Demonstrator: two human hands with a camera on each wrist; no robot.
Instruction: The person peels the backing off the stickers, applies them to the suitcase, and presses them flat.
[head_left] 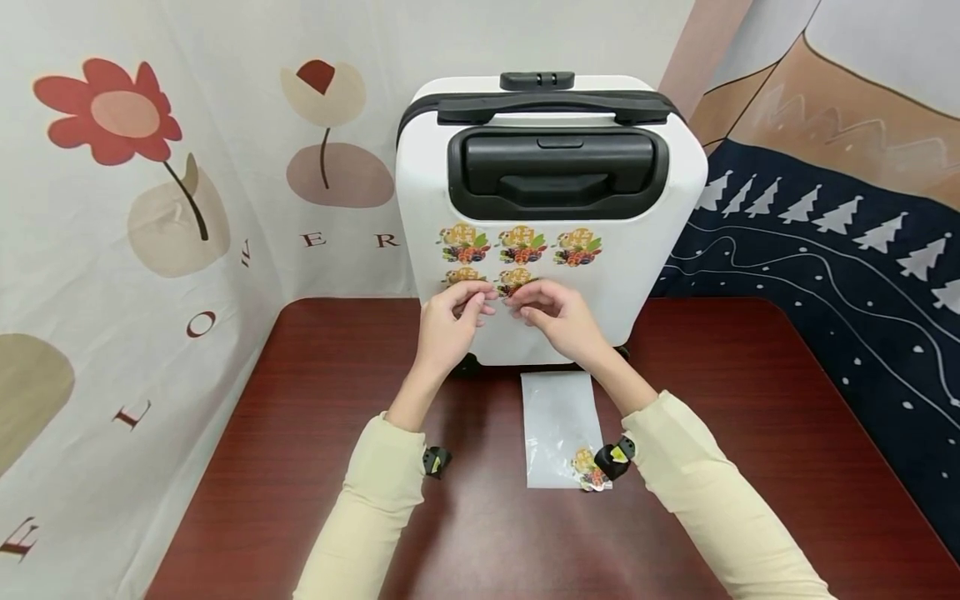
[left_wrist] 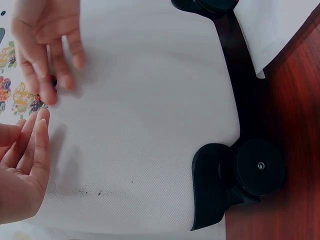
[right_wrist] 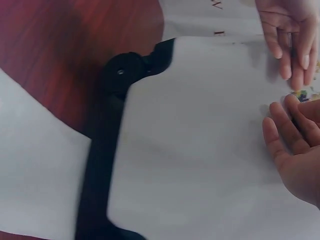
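A white suitcase stands upright on the table, its face bearing several fruit stickers in two rows. My left hand is at the lower row's left sticker, partly covering it. My right hand is at the lower row's second sticker, its fingertips over that sticker's lower part. Both hands face each other with loosely bent fingers; neither plainly grips anything. In the left wrist view, the right hand is above the left hand. Contact with the stickers is hard to judge.
A clear plastic bag lies on the red-brown table before the suitcase, with a loose fruit sticker at its near corner. Black wheels show at the suitcase's base. Printed cloths hang behind and beside the table.
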